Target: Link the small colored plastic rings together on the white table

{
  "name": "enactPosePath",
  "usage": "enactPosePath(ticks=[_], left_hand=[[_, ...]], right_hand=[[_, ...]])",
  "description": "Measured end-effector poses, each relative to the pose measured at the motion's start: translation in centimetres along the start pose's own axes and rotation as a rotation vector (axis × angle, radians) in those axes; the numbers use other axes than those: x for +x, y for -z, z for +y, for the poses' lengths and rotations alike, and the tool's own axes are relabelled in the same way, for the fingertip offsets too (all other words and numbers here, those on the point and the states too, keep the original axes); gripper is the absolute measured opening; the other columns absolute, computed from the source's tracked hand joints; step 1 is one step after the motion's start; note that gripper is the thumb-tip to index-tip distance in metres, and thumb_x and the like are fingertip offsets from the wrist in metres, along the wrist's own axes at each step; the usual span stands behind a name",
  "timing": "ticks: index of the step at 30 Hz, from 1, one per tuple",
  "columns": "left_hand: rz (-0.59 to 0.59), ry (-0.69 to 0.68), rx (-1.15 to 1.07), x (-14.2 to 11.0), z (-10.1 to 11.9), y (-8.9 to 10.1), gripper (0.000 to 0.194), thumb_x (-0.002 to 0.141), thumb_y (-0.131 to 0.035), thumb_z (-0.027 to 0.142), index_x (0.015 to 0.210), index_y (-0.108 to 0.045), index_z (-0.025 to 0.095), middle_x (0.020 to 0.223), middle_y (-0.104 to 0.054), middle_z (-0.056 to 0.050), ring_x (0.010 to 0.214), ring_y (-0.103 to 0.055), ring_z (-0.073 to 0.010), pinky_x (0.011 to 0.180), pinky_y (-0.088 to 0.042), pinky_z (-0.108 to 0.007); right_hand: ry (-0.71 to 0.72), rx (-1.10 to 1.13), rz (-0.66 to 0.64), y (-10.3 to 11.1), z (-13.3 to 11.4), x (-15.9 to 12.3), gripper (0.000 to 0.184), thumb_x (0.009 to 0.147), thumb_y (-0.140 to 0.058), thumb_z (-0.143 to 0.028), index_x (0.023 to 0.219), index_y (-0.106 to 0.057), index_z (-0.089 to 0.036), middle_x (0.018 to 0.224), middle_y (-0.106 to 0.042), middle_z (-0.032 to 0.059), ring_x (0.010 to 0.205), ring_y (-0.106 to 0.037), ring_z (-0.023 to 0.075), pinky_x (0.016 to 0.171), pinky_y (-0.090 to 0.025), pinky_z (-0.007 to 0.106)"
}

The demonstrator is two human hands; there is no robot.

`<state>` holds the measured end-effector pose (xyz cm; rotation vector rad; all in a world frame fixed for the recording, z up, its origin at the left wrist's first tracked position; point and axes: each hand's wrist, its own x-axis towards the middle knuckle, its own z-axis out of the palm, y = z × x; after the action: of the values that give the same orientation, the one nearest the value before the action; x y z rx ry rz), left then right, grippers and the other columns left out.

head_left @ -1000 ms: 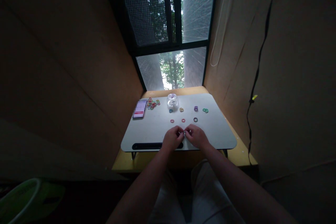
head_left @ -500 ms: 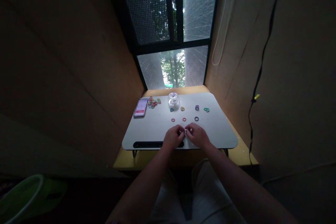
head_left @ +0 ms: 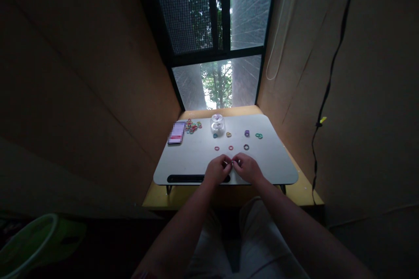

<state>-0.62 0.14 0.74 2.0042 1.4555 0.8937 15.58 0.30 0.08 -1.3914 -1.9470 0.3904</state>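
Observation:
My left hand [head_left: 218, 169] and my right hand [head_left: 248, 168] meet fingertip to fingertip over the front of the white lap table [head_left: 186, 157]. Both are pinched closed around something too small to make out. Just beyond them lie a pink ring-shaped band [head_left: 216, 148], a reddish band [head_left: 231, 148] and a dark band [head_left: 246, 147]. A second row behind holds small groups of bands: blue [head_left: 215, 135], yellowish [head_left: 228, 134], purple [head_left: 246, 133] and green [head_left: 259, 136].
A clear rounded container [head_left: 217, 123] stands at the table's back. Left of it are a pile of mixed coloured bands [head_left: 193, 127] and a phone [head_left: 177, 133]. A black slot [head_left: 185, 178] runs along the front edge. Walls flank both sides; a green basket [head_left: 49, 244] sits low left.
The view has shifted slightly. My fingertips have drawn a little closer together; the bands on the table have stayed in their places.

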Motion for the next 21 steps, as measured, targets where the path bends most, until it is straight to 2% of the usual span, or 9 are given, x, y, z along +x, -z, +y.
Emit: enactPosePath(ticks=[12, 21], left_hand=[[0.02, -0.025, 0.023, 0.0, 0.25, 0.18, 0.015, 0.082, -0.053, 0.031, 0.087, -0.062, 0.019, 0.072, -0.062, 0.001, 0.064, -0.054, -0.0104, 0.06, -0.038, -0.023], [0.016, -0.022, 0.042, 0.11, 0.18, 0.02, 0.012, 0.08, -0.055, 0.03, 0.082, -0.061, 0.019, 0.071, -0.062, 0.002, 0.062, -0.053, -0.0102, 0.059, -0.037, -0.023]], right_hand=[[-0.003, -0.026, 0.002, -0.07, 0.05, 0.06, 0.01, 0.082, -0.053, -0.023, 0.08, -0.062, -0.02, 0.077, -0.062, 0.0009, 0.069, -0.054, 0.0133, 0.065, -0.036, 0.024], [-0.005, -0.018, 0.015, -0.15, 0.12, 0.05, 0.01, 0.081, -0.052, -0.021, 0.078, -0.062, -0.02, 0.075, -0.062, 0.0011, 0.068, -0.053, 0.0134, 0.063, -0.036, 0.024]])
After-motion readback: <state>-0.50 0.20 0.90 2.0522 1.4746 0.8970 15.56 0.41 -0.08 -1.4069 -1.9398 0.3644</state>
